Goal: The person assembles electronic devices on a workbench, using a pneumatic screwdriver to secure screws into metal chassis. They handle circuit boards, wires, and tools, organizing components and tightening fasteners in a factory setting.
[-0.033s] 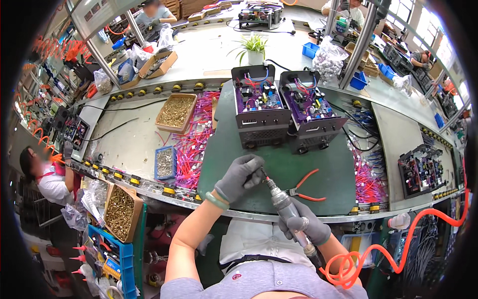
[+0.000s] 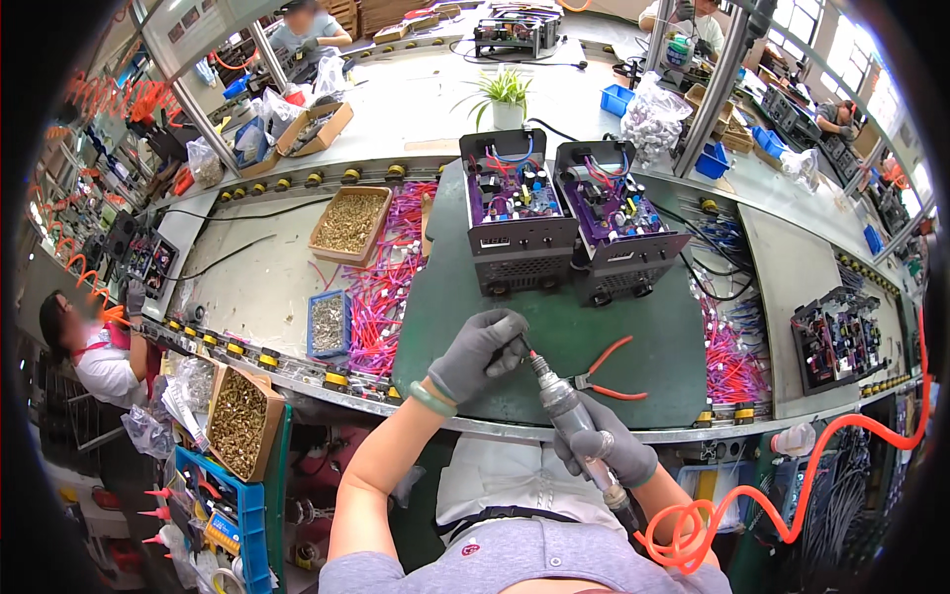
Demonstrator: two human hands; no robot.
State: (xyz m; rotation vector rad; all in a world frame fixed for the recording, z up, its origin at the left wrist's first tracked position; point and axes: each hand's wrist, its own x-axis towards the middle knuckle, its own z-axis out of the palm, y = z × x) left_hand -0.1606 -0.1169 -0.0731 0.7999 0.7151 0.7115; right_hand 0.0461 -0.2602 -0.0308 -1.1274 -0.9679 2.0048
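Windows (image 2: pixel 849 57): we see glaring daylight, upper right.
White table (image 2: pixel 416 104): we find it nearly washed out.
Green mat (image 2: pixel 440 247): we get even light, soft shadows.
Space under the table (image 2: pixel 322 421): dimmer to us.
Left hand (image 2: pixel 483 351), right hand (image 2: pixel 616 445): we see both fairly sharply.
Front rail (image 2: pixel 683 434): we see fisheye bowing; picture corners go black.
Co-worker at left (image 2: pixel 104 374): face blurred.

i have the grey-gloved left hand (image 2: pixel 477 354) raised, thumb and fingers pinched together, its bare forearm (image 2: pixel 389 453) angling up rightward. i keep the grey-gloved right hand (image 2: pixel 621 447) lower, fingers curled in a firm grip.
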